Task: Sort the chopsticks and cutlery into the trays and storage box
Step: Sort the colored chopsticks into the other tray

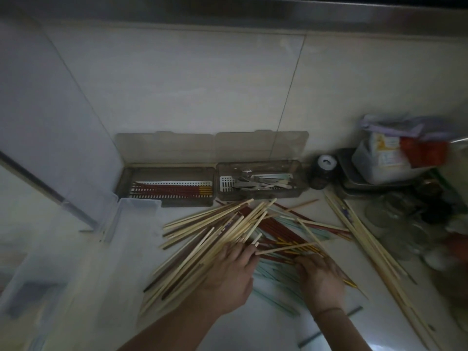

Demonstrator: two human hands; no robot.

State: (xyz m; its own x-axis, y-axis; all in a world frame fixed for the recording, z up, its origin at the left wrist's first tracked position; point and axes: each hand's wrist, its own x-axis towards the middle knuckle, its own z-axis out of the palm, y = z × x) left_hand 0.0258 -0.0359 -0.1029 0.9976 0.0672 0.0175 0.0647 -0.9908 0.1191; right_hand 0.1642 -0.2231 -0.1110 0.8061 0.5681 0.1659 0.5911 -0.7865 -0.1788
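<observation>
A home kitchen: tiled wall (pixel 177 84), pale countertop (pixel 253 317), glass jars (pixel 395 216), and cutlery trays (pixel 260 181) against the wall.

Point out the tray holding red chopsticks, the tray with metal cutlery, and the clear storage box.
Brown tray of red chopsticks (pixel 126 182): head view, left wall.
Brown tray of metal cutlery (pixel 301 184): head view, right wall.
Clear plastic storage box (pixel 140 202): head view, far rim.

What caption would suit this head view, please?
Both hands sort mixed chopsticks before two open trays.

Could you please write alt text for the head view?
Both hands, left hand and right hand, reach into a heap of mixed chopsticks on a counter; behind lie the left tray with red chopsticks and the right tray with cutlery.
</observation>
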